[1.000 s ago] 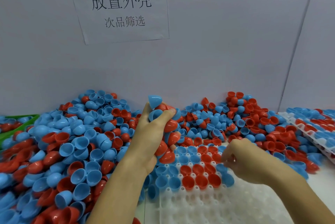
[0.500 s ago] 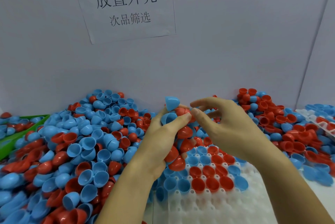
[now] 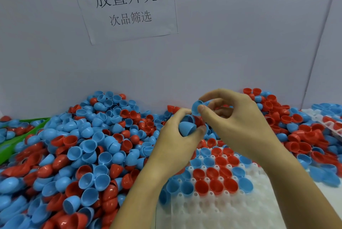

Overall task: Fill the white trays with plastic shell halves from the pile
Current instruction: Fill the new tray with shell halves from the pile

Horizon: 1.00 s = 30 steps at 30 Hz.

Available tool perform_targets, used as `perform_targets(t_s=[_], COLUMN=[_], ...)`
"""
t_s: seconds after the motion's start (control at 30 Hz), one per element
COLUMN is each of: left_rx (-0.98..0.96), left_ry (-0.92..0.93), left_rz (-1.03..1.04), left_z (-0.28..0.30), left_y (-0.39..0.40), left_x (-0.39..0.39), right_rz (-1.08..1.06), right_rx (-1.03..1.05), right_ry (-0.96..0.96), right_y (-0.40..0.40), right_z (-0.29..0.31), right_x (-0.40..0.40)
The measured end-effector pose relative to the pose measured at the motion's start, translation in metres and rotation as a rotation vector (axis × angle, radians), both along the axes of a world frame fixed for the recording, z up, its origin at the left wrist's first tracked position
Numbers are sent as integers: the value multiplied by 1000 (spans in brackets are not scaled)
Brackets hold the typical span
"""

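A big pile of blue and red plastic shell halves (image 3: 88,147) covers the table on the left and along the back wall. In front of me lies a white tray (image 3: 227,210); its far rows hold several red and blue halves, its near sockets are bare. My left hand (image 3: 175,145) grips a handful of halves, a blue one (image 3: 187,127) sticking out on top. Just above it, my right hand (image 3: 238,123) pinches a single blue shell half (image 3: 196,107) between thumb and forefinger.
A second white tray (image 3: 331,123) with shells lies at the far right. A green bin (image 3: 11,143) with more halves sits at the left edge. A grey wall with a paper sign (image 3: 125,4) stands close behind the pile.
My right hand rose from the tray to my left hand and took a blue half from the top of the handful. The left hand stayed in place.
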State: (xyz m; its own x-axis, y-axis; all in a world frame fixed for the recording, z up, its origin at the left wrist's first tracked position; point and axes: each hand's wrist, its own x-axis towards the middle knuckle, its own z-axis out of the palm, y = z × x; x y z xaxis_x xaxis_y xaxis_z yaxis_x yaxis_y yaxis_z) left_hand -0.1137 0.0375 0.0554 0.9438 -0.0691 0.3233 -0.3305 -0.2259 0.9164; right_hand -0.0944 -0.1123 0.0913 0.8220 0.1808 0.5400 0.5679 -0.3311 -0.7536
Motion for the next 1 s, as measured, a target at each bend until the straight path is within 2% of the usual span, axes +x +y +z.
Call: perform_targets(t_s=[0.33,0.63,0.77,0.93,1.0], left_rx=[-152,-120,-186,-244,-244], left_ry=[100,67,73,80,80], left_rz=[0,8,31,37,40], left_z=[1,-4,-2,-2,-1], left_y=[1,3,4,6,7], left_x=[1,3,4,5,5], right_rz=[-2,36,12,25,16], right_rx=[197,475,465,131,63], right_ry=[79,258,273,183,145], right_y=[10,14,9,5,7], right_z=[0,-2,-5,-7,-7], right_x=[-2,-1,3,0,-1])
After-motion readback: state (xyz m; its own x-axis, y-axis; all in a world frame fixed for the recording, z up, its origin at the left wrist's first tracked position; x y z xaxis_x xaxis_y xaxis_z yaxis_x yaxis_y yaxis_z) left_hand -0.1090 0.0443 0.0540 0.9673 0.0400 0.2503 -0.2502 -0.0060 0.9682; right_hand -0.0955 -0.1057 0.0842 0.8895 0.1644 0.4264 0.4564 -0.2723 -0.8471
